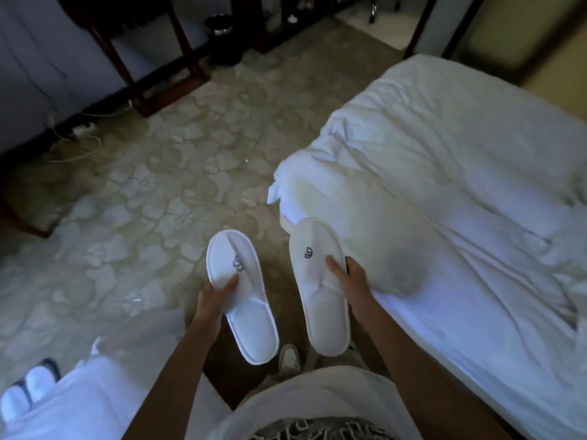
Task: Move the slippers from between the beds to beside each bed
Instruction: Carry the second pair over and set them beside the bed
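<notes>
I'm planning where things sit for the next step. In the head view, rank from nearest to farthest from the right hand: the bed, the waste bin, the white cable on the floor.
From the right hand, which holds a slipper:
1. Bed, immediately to its right.
2. White cable, far left on the carpet by the wall.
3. Waste bin, at the far wall, top centre.

One head-worn wide-angle view looks forward and steeply down, close over both forearms; carpet [165, 173] fills the left, a bed [460, 201] the right.
</notes>
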{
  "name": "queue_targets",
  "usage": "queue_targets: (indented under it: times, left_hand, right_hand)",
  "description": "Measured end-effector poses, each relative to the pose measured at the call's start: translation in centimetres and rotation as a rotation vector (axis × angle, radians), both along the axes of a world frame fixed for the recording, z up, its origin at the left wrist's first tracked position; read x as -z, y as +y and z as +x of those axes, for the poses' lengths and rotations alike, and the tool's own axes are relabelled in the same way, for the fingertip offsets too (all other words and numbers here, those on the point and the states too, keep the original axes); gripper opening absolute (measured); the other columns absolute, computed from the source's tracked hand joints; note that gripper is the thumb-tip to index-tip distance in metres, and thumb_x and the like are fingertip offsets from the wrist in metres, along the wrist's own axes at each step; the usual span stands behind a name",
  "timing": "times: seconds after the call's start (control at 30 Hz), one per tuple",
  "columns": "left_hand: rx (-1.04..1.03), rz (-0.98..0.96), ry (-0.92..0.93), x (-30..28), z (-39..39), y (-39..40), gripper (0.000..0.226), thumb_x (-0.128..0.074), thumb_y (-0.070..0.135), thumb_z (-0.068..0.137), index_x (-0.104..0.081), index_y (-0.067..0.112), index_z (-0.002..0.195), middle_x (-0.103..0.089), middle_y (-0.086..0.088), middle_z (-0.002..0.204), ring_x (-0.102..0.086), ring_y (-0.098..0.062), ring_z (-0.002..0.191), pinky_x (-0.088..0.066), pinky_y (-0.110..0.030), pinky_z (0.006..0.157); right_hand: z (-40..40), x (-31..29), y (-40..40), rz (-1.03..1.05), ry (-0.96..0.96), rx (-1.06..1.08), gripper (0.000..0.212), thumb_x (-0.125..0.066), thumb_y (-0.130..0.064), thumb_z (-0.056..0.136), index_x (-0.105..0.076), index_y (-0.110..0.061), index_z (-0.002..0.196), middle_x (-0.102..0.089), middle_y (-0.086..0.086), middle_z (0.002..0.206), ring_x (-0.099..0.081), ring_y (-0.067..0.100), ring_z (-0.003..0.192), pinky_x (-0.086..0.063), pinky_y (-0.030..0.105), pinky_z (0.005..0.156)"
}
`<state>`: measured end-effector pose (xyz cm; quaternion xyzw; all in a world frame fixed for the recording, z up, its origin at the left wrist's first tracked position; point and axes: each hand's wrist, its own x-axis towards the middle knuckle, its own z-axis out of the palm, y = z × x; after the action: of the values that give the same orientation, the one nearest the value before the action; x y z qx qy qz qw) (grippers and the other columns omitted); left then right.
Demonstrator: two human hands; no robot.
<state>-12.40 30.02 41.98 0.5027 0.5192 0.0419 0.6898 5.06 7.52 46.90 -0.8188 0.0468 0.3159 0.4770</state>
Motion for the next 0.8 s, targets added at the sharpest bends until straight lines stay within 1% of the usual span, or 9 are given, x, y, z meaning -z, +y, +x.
queue_targets:
  times: [0.07, 0.1, 0.17, 0.23, 0.33, 0.43, 0.6, 0.7, 0.8]
  left_hand:
    - [-0.052, -0.023, -0.020, 0.4, 1.5, 3.0, 0.033, -0.081, 0.032, 0.076, -0.073, 0.012, 0.101, -0.076, -0.014, 0.109, -0.072, -0.033, 0.103, -0.056, -0.054, 0.093]
    - [-0.074, -0.023, -0.022, 0.8, 2.4, 4.5, 0.044, -0.083, 0.038, 0.071, -0.072, 0.011, 0.104, -0.076, -0.013, 0.109, -0.072, -0.032, 0.103, -0.056, -0.054, 0.092]
    - [-0.090, -0.044, -0.035, 2.3, 4.5, 7.4, 0.068, -0.087, 0.049, 0.059, -0.072, 0.009, 0.112, -0.076, -0.012, 0.109, -0.073, -0.031, 0.102, -0.056, -0.054, 0.092]
    - [-0.072, -0.072, -0.036, 3.3, 7.2, 10.5, 0.071, -0.087, 0.052, 0.056, -0.073, 0.009, 0.111, -0.077, -0.011, 0.107, -0.074, -0.030, 0.100, -0.056, -0.055, 0.092]
    - [-0.029, -0.078, -0.058, 3.7, 11.7, 15.8, 0.068, -0.085, 0.053, 0.060, -0.073, 0.010, 0.112, -0.077, -0.013, 0.107, -0.073, -0.033, 0.100, -0.056, -0.057, 0.092]
    - [-0.014, -0.031, 0.002, 3.2, 15.8, 22.9, 0.068, -0.080, 0.053, 0.061, -0.072, 0.008, 0.111, -0.076, -0.016, 0.106, -0.073, -0.035, 0.098, -0.057, -0.056, 0.090]
    - [-0.012, 0.061, 0.017, -0.3, 20.9, 35.3, 0.074, -0.079, 0.060, 0.056, -0.071, 0.013, 0.113, -0.076, -0.011, 0.108, -0.073, -0.030, 0.098, -0.058, -0.053, 0.089]
    - [-0.042, 0.054, -0.059, -1.5, 23.7, 41.2, 0.062, -0.081, 0.048, 0.066, -0.071, 0.013, 0.116, -0.076, -0.010, 0.110, -0.073, -0.030, 0.101, -0.058, -0.052, 0.091]
    - [-0.041, 0.018, -0.053, -1.2, 27.2, 46.6, 0.053, -0.080, 0.036, 0.074, -0.070, 0.010, 0.118, -0.075, -0.013, 0.112, -0.072, -0.031, 0.103, -0.056, -0.054, 0.093]
  right_hand:
    - [1.9, -0.2, 3.7, -0.012, -0.006, -0.049, 0.037, -0.061, -0.052, 0.084, -0.062, -0.019, 0.100, -0.068, 0.002, 0.099, -0.064, 0.021, 0.092, -0.052, 0.037, 0.085]
    - [2.9, -0.1, 5.3, -0.012, -0.014, -0.065, 0.036, -0.062, -0.051, 0.085, -0.062, -0.018, 0.099, -0.067, 0.001, 0.094, -0.063, 0.019, 0.088, -0.051, 0.035, 0.080]
    - [4.9, 0.4, 8.6, -0.009, -0.029, -0.031, 0.038, -0.064, -0.044, 0.087, -0.063, -0.007, 0.094, -0.062, 0.001, 0.082, -0.060, 0.019, 0.078, -0.046, 0.028, 0.065]
    - [7.4, 1.6, 12.2, -0.008, -0.029, 0.017, 0.041, -0.065, -0.042, 0.086, -0.062, -0.002, 0.092, -0.062, 0.005, 0.079, -0.061, 0.022, 0.076, -0.045, 0.026, 0.061]
    - [11.5, 3.4, 19.0, 0.013, 0.005, 0.011, 0.040, -0.065, -0.049, 0.083, -0.065, -0.010, 0.087, -0.068, 0.007, 0.083, -0.067, 0.025, 0.082, -0.052, 0.033, 0.067]
    - [16.0, 3.7, 27.0, 0.005, -0.010, -0.024, 0.032, -0.066, -0.047, 0.083, -0.060, -0.017, 0.078, -0.061, -0.001, 0.074, -0.062, 0.023, 0.080, -0.047, 0.034, 0.067]
    - [22.0, 0.9, 40.3, 0.019, 0.032, -0.066, 0.060, -0.065, -0.054, 0.079, -0.059, -0.012, 0.121, -0.065, 0.006, 0.113, -0.062, 0.026, 0.104, -0.051, 0.042, 0.093]
    - [24.8, 0.4, 46.5, 0.006, 0.037, -0.109, 0.061, -0.064, -0.057, 0.079, -0.057, -0.014, 0.122, -0.063, 0.004, 0.113, -0.061, 0.026, 0.104, -0.050, 0.045, 0.096]
    - [27.4, 1.0, 50.8, 0.025, 0.050, -0.074, 0.059, -0.068, -0.053, 0.078, -0.058, -0.014, 0.121, -0.066, 0.004, 0.112, -0.063, 0.025, 0.100, -0.053, 0.043, 0.091]
